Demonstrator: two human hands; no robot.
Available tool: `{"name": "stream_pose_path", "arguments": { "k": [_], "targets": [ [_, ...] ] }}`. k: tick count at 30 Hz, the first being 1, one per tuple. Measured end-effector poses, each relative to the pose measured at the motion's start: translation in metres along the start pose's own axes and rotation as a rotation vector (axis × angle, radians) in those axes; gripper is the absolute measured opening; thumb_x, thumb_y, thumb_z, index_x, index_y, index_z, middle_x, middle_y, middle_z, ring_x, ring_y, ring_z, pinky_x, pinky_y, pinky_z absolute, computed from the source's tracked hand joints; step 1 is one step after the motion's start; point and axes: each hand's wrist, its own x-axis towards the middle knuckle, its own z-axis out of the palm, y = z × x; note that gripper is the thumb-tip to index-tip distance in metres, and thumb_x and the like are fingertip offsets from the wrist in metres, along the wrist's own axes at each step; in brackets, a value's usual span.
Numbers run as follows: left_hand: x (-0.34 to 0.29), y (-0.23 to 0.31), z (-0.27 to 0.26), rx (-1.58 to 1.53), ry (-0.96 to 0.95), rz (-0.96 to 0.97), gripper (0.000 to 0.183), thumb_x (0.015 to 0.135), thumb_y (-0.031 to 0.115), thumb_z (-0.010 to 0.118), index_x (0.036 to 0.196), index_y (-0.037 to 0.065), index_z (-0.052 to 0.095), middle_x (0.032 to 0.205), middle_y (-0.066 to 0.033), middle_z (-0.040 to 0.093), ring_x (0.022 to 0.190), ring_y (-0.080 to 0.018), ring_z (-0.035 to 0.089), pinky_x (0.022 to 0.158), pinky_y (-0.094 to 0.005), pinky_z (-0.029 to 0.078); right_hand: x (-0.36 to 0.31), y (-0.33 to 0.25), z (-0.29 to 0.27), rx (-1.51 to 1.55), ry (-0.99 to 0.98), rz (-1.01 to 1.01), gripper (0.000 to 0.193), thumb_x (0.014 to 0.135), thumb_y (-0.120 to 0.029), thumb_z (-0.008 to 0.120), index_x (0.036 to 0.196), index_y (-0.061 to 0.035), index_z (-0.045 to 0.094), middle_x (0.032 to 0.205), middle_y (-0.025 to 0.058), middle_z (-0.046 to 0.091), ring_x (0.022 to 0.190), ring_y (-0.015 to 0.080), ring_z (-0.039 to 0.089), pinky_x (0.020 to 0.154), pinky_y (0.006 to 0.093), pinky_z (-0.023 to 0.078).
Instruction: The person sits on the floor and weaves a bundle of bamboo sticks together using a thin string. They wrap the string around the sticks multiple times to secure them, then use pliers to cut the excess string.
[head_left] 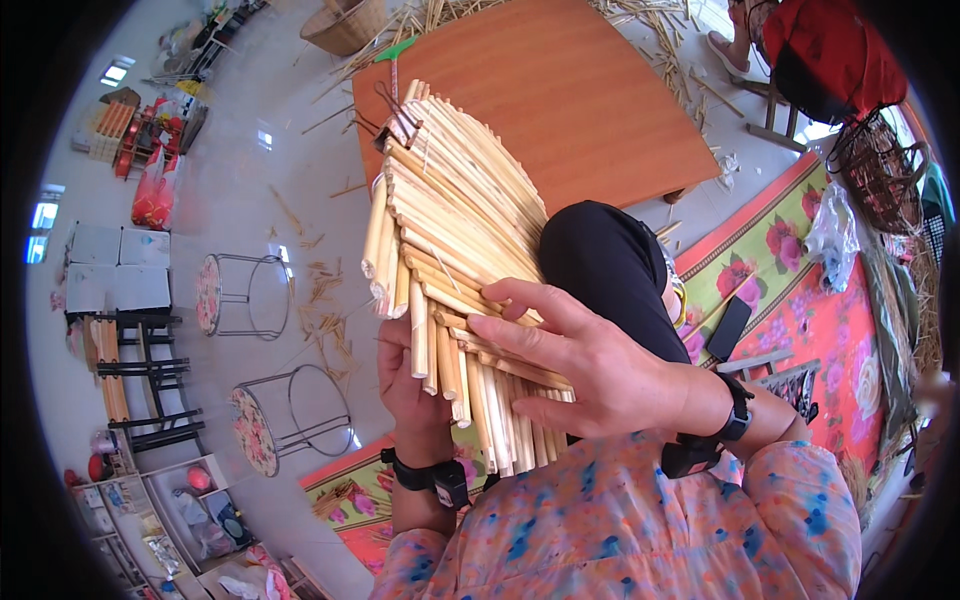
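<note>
A fan-shaped piece of pale yellow straw stalks (462, 165), laid side by side in overlapping rows, lies tilted across my lap. A dark binder clip (398, 125) grips its upper left edge. Below the piece's left side, my left hand (405, 385) closes on it from beneath, its fingers partly hidden by stalk ends. A thin line, perhaps thread, runs near those fingers. On the upper face rests my right hand (570, 345), fingers spread and laid over the slanting stalks. Lower down, cut stalk ends (505, 440) hang toward my body.
Ahead stands a low brown wooden table (560, 100), with loose straw around it and a green-handled item (395, 50) at its corner. Two round stools (245, 295) are at left. A phone (729, 328) lies on a floral mat at right. Another person's foot (727, 52) shows far right.
</note>
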Motion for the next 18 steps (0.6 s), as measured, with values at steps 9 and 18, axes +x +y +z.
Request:
{"name": "stream_pose_path", "arguments": {
  "k": [9, 18],
  "targets": [
    [-0.020, 0.004, 0.000, 0.287, 0.028, 0.156, 0.043, 0.104, 0.025, 0.046, 0.141, 0.003, 0.046, 0.136, -0.0193, 0.057, 0.120, -0.0300, 0.061, 0.104, -0.0457, 0.051, -0.013, 0.028, 0.013, 0.325, 0.161, 0.039, 0.048, 0.086, 0.010, 0.062, 0.133, -0.0021, 0.062, 0.141, 0.0213, 0.052, 0.127, 0.0348, 0.056, 0.103, 0.0396, 0.049],
    [-0.035, 0.007, 0.002, 0.398, 0.069, 0.204, 0.045, 0.103, 0.025, 0.047, 0.142, 0.003, 0.044, 0.136, -0.0194, 0.057, 0.121, -0.0303, 0.061, 0.105, -0.0461, 0.051, -0.015, 0.030, 0.022, 0.288, 0.229, 0.106, 0.042, 0.084, 0.004, 0.073, 0.124, -0.0079, 0.070, 0.120, 0.0112, 0.059, 0.110, 0.0256, 0.062, 0.092, 0.0340, 0.054]
  ]
}}
